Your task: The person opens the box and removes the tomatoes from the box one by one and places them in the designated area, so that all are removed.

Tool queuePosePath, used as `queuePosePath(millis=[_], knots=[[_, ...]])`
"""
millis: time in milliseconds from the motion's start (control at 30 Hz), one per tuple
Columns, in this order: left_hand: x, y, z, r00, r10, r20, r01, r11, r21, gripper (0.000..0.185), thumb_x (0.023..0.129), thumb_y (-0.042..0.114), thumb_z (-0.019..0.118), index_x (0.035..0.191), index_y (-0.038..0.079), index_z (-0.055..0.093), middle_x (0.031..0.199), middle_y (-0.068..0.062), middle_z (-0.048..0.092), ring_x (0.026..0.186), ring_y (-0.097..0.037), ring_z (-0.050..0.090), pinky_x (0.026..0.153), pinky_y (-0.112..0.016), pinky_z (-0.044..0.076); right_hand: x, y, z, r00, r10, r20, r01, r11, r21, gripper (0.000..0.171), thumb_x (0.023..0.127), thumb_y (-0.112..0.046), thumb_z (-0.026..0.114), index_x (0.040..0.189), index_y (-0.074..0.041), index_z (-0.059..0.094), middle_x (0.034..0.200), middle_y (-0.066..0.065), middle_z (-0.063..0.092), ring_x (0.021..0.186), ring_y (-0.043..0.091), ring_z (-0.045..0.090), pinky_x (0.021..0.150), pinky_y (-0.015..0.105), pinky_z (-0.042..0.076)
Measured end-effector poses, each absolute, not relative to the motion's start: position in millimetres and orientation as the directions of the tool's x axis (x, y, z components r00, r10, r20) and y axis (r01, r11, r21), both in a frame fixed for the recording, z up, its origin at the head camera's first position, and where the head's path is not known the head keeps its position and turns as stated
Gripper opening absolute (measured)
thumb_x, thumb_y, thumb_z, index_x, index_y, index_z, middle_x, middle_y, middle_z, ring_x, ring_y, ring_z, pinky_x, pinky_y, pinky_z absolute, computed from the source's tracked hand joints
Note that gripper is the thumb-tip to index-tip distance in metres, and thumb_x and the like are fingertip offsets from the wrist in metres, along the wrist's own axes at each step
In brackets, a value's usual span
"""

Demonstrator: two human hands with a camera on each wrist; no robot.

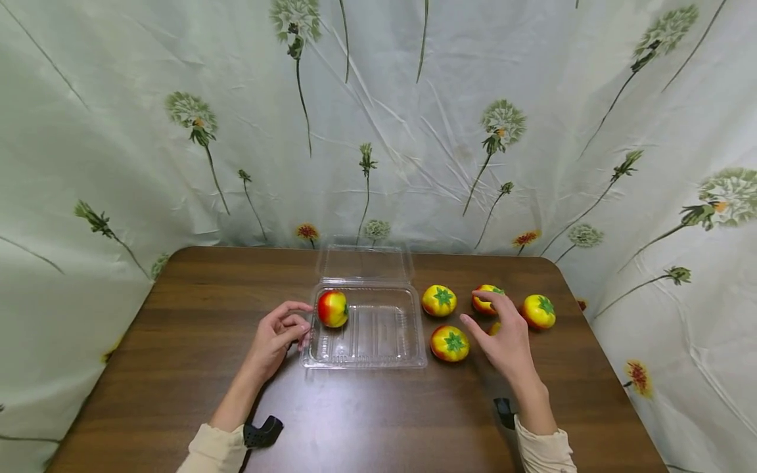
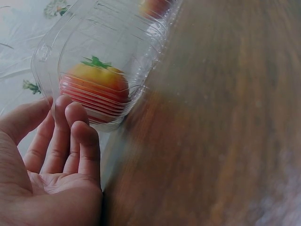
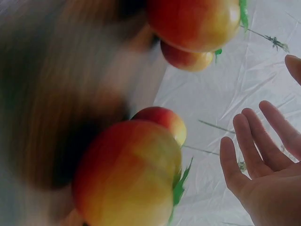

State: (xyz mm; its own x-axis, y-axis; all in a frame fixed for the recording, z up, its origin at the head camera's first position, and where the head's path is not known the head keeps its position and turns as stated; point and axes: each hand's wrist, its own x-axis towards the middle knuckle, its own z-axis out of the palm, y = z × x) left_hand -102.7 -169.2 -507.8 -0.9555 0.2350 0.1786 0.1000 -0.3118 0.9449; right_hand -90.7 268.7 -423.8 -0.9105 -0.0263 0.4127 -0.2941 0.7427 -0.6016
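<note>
A clear plastic clamshell container lies with its lid folded back toward the curtain. Inside, at its left end, sits a red-and-yellow persimmon-like fruit, seen through the ribbed wall in the left wrist view. My left hand pinches the container's left rim between thumb and fingers. To the right, my right hand hovers over similar fruits with thumb and fingers spread, holding nothing. It partly covers a fruit behind it and another beneath it. In the right wrist view, large fruits stand beside the spread fingers.
Between container and right hand are two fruits, one farther back and one nearer. Another fruit lies near the right table edge. The brown wooden table meets a dandelion-print curtain at its back and sides.
</note>
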Motion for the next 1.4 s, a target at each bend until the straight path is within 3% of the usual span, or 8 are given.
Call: queuePosePath(millis=[233,433,667,900,1400], knots=[[-103,-170,-509,-0.957,0.22,0.188,0.116,-0.304,0.946,0.03,0.093,-0.012,0.054,0.122,-0.013,0.048,0.078,-0.009,0.067,0.059,-0.019,0.059,0.049,-0.029,0.05,-98,251,-421,-0.908,-0.073,0.413,-0.331,0.731,-0.597,0.05,0.085,-0.029,0.079,0.128,-0.014,0.061,0.127,0.004,0.063,0.12,0.024,0.057,0.102,0.048,0.044],[-104,-168,-509,-0.953,0.24,0.183,0.107,-0.3,0.948,0.031,0.094,-0.011,0.055,0.124,-0.013,0.048,0.08,-0.01,0.067,0.06,-0.02,0.059,0.051,-0.029,0.051,-103,233,-418,-0.891,-0.106,0.442,-0.386,0.689,-0.614,0.046,0.084,-0.021,0.08,0.126,-0.011,0.062,0.124,0.004,0.064,0.116,0.023,0.058,0.099,0.044,0.045],[-103,-173,-505,-0.962,0.205,0.182,0.113,-0.307,0.945,0.029,0.094,-0.011,0.054,0.122,-0.012,0.049,0.078,-0.012,0.066,0.058,-0.021,0.058,0.051,-0.027,0.051,-110,207,-419,-0.895,-0.149,0.421,-0.413,0.633,-0.654,0.045,0.087,-0.031,0.076,0.127,-0.019,0.061,0.126,0.004,0.063,0.117,0.021,0.058,0.102,0.043,0.046],[-103,-173,-504,-0.949,0.249,0.191,0.112,-0.3,0.947,0.03,0.094,-0.011,0.053,0.124,-0.013,0.048,0.079,-0.011,0.066,0.059,-0.023,0.058,0.052,-0.029,0.051,-109,191,-418,-0.899,-0.165,0.406,-0.419,0.6,-0.682,0.045,0.088,-0.027,0.076,0.129,-0.015,0.06,0.128,0.005,0.061,0.118,0.025,0.058,0.099,0.05,0.049],[-103,-170,-504,-0.949,0.248,0.193,0.107,-0.323,0.94,0.031,0.094,-0.011,0.053,0.124,-0.014,0.047,0.079,-0.009,0.067,0.059,-0.02,0.059,0.051,-0.03,0.05,-118,143,-412,-0.9,-0.253,0.354,-0.434,0.581,-0.689,0.049,0.09,-0.033,0.072,0.133,-0.015,0.057,0.131,-0.004,0.058,0.121,0.021,0.055,0.101,0.044,0.047]])
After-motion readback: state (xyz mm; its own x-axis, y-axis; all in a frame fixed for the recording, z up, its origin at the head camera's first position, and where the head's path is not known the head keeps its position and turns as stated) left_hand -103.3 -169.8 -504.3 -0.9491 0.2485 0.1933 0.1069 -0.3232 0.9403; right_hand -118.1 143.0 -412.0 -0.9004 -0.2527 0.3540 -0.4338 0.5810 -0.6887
